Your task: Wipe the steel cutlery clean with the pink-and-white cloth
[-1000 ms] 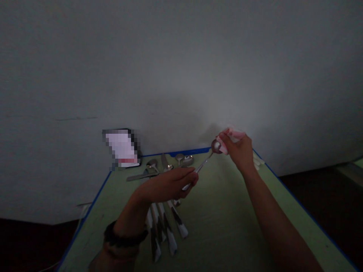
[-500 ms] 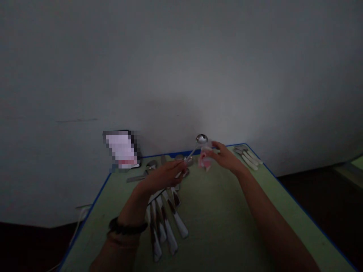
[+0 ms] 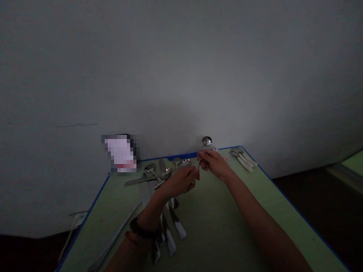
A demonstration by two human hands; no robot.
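Spoon [image 3: 207, 141]: raised abv. table [image 3: 215, 226], bowl end up, handle angled down twd. L hand.
L hand [image 3: 181, 181]: fingers closed on lower part of spoon handle.
R hand [image 3: 213, 163]: fingers pinching spoon handle just below bowl.
Pink cloth [image 3: 225, 159]: at R hand, mostly hidden behind it.
Mixed cutlery [image 3: 150, 168]: loose pile, far L of table, nr. L hand.
Pale-handled cutlery [image 3: 244, 162]: grouped, far R corner.
Phone [image 3: 120, 151]: far L corner, propped agst. wall [image 3: 181, 75], screen blurred.
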